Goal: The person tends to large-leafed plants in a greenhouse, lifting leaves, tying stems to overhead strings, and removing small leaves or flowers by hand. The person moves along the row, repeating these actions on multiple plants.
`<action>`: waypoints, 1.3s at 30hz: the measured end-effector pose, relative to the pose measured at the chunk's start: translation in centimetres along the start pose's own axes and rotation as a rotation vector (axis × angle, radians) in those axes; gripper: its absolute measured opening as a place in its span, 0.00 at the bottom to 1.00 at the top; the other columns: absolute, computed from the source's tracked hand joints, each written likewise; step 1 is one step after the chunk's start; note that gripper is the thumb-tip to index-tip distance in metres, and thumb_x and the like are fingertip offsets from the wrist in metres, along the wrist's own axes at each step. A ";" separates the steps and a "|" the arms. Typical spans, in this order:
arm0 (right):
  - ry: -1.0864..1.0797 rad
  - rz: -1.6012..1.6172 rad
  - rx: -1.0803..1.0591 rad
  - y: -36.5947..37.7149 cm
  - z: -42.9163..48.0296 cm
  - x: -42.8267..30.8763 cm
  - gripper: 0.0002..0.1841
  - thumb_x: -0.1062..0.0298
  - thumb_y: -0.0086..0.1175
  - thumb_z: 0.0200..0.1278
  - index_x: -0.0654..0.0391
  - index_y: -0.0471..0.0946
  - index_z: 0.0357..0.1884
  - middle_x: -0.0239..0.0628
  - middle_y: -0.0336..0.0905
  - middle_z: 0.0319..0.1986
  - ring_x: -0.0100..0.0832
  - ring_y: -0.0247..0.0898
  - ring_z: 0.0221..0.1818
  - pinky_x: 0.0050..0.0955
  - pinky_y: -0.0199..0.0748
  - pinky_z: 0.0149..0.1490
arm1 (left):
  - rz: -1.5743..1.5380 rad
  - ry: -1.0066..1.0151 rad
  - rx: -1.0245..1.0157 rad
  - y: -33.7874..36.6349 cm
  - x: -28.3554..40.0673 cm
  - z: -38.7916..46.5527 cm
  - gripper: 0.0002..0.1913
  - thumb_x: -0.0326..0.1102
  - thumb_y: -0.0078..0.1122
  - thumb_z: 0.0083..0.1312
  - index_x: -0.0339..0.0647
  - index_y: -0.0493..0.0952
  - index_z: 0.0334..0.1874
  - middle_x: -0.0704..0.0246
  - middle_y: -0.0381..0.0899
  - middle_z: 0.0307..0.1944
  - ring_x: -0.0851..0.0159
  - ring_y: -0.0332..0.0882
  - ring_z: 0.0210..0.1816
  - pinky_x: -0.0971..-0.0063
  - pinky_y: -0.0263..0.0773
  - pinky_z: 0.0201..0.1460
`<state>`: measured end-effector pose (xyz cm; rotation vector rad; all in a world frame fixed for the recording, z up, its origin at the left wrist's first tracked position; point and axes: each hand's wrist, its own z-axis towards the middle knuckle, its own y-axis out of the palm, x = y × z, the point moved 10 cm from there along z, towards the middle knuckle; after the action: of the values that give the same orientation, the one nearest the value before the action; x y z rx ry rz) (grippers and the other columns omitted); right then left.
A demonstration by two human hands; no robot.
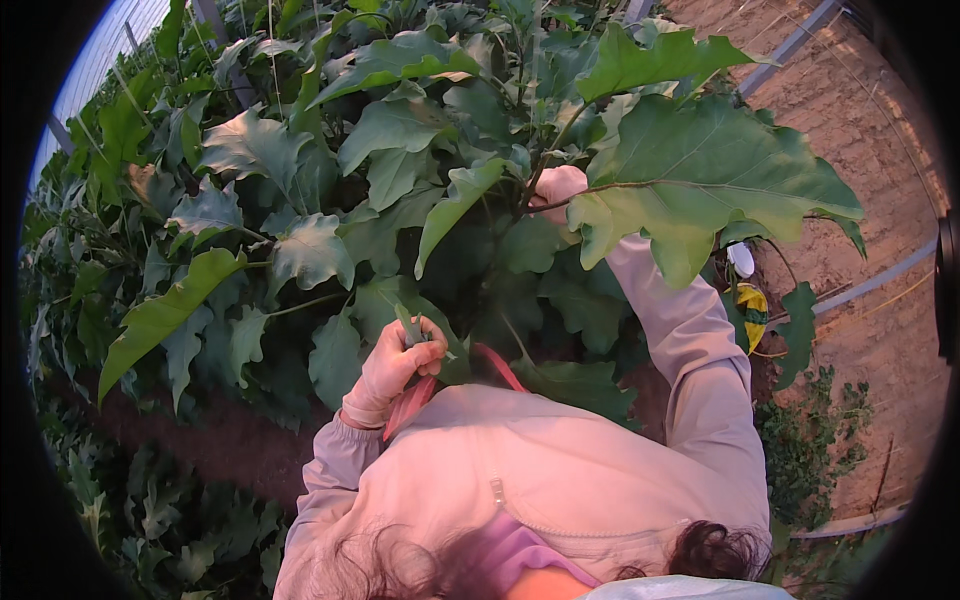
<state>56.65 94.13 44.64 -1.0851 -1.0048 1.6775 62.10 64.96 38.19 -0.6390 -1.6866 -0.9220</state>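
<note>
My left hand (401, 364), apparently in a thin pale glove, is close to my chest. Small torn green leaf pieces (411, 330) stick up from its curled fingers. My right hand (559, 187) reaches forward into an eggplant plant (517, 161), at the height of its branching stem. A leaf stalk crosses in front of that hand and its fingertips are hidden, so what they grip is unclear. A broad lobed leaf (697, 180) spreads over the right forearm. Just below the left hand runs a red-pink strap (411, 409); another red strip (501, 367) shows further right.
Dense eggplant foliage (255, 150) fills the left and front. Hanging strings and grey metal posts (787, 49) stand among the plants. On the right are an earthen wall (862, 150), a yellow and green object (751, 315) and a white disc (740, 259). Low weeds (810, 442) grow below.
</note>
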 end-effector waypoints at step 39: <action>0.506 0.882 -0.376 19.2 -32.5 -28.7 0.17 0.67 0.50 0.68 0.59 0.77 0.57 0.49 0.69 0.61 0.43 0.66 0.64 0.35 0.62 0.68 | 1.152 -0.179 -0.566 6.4 -23.7 -11.1 0.28 0.35 0.66 0.54 0.34 0.72 0.58 0.51 0.81 0.46 0.48 0.77 0.52 0.62 0.72 0.57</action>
<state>89.47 66.83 24.13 -2.3036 -0.5235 1.7157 80.09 60.07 18.84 -1.8481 -0.8748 -0.4540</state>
